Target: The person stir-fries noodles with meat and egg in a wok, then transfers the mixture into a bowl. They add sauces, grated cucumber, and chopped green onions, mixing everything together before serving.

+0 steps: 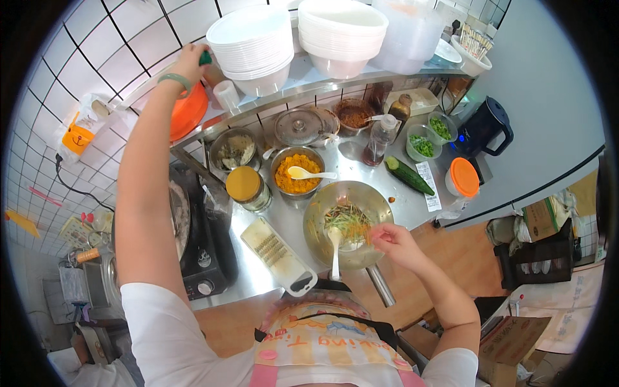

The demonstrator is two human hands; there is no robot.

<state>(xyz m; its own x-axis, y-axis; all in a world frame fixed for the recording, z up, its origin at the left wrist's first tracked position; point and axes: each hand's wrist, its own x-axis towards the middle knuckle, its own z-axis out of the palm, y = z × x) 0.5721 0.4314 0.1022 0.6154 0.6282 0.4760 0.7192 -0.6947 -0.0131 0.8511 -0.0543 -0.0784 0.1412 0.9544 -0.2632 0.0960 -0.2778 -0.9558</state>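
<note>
My left hand (pixel 191 63) is stretched up to the shelf at the upper left, its fingers around a green cap (pixel 205 58). Whether a container hangs below that cap is hard to make out. Over the right rim of a steel pan (pixel 316 208) hovers my right hand (pixel 394 242), fingers curled together beside orange shreds; whether they pinch anything is unclear. Inside the pan lie green and orange vegetable shreds (pixel 355 220) and a white spoon (pixel 334 246). The pan's handle (pixel 380 285) points toward me. A white grater (pixel 278 254) rests left of the pan.
Stacked white bowls (pixel 251 48) crowd the shelf (pixel 309 70), near an orange basin (pixel 193 113). Below stand a yellow-lidded jar (pixel 248 188), a bowl of orange food (pixel 292 164), a bottle (pixel 379 142), a cucumber (pixel 410 176) and a kettle (pixel 483 128). A black stove (pixel 213 246) is left.
</note>
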